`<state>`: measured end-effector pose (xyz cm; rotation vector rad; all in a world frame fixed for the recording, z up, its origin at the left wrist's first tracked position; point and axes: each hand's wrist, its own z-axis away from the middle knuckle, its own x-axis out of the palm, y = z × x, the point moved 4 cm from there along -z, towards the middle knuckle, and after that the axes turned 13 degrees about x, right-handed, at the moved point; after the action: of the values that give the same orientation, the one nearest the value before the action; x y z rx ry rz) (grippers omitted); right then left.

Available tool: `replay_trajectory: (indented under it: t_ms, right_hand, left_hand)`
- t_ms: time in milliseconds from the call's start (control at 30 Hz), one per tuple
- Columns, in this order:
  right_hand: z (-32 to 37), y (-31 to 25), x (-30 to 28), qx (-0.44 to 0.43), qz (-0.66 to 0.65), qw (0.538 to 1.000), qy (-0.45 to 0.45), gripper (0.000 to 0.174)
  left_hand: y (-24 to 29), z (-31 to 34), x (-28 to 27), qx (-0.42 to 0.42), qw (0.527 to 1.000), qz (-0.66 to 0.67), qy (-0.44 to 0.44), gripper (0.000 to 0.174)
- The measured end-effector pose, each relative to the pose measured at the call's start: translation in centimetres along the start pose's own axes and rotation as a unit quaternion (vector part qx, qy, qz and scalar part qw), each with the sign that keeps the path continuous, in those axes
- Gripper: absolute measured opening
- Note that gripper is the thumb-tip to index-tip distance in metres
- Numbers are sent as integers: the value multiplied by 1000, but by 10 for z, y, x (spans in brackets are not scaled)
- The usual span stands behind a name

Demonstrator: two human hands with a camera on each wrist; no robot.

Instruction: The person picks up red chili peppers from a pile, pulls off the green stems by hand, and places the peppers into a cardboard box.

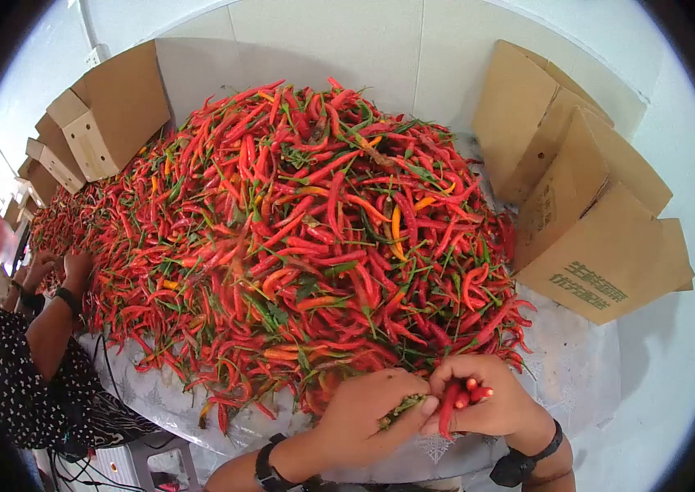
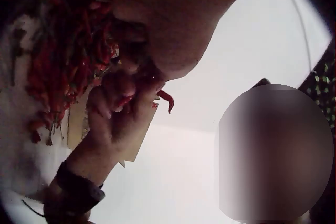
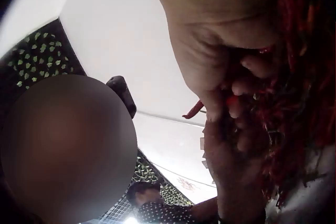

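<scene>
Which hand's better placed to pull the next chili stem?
Left, probably. The left hand holds green stems and sits right beside the right hand, whose fingers are wrapped around several red chilies.

Head view bright, edges bowed and blackened; wrist views dim, murky

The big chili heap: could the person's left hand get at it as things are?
Yes, most likely: the left hand is at the near edge of the chili heap, with nothing seen blocking the way. It might have to drop the green stems it holds first.
</scene>
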<state>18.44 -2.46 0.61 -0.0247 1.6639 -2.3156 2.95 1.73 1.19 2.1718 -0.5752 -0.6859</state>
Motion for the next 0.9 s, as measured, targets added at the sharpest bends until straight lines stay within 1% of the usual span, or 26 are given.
replay_trajectory:
  t_ms: [33, 67, 133, 167, 267, 333, 367, 433, 533, 567, 633, 667, 767, 800, 900]
  right_hand:
    - [1, 3, 0, -13, 18, 1000, 5, 24]
    - [1, 3, 0, -5, 16, 1000, 3, 23]
    - [2, -1, 0, 6, 15, 1000, 1, 21]
    - [4, -2, 0, -6, 18, 1000, -18, 21]
    - [6, -5, -2, -35, 24, 997, -67, 18]
    - [5, -7, -1, -44, 18, 996, -82, 16]
    - [4, -7, 1, -35, -25, 996, -82, 15]
    - [2, -7, 5, -17, -107, 991, -78, 12]
    - [-2, -2, 7, 2, -142, 989, -34, 11]
    - [-4, -3, 7, -6, -160, 987, -22, 12]
    - [-11, -10, 3, -22, -192, 981, 3, 13]
    - [-13, -12, 1, -12, -193, 981, 18, 15]
    - [-18, -21, 2, -26, -229, 973, 14, 16]
    - [-17, -24, 4, -15, -228, 973, 12, 17]
    - [-16, -16, 8, -34, -169, 984, 42, 17]
  left_hand:
    - [-2, 1, 0, -18, 1000, 15, 12, 10]
    - [-4, 3, -1, -35, 999, 31, 25, 10]
    - [-5, 3, -1, -81, 992, 97, -6, 11]
    - [-5, 4, -1, -104, 986, 131, -20, 12]
    - [-11, 7, 2, -80, 978, 178, -70, 17]
    - [-15, 13, 5, -198, 927, 313, -62, 17]
    - [-16, 17, 7, -254, 889, 377, -57, 17]
    - [-16, 17, 4, -255, 871, 420, -7, 15]
    - [-18, 17, -3, -263, 834, 479, 78, 13]
    - [-20, 18, -7, -267, 819, 497, 108, 14]
    - [-23, 14, -19, -227, 801, 523, 183, 15]
    - [-24, 12, -23, -207, 788, 536, 219, 16]
    - [-22, 11, -28, -235, 843, 406, 264, 17]
    - [-20, 9, -26, -247, 853, 378, 260, 15]
    - [-16, 9, -17, -252, 896, 313, 189, 16]
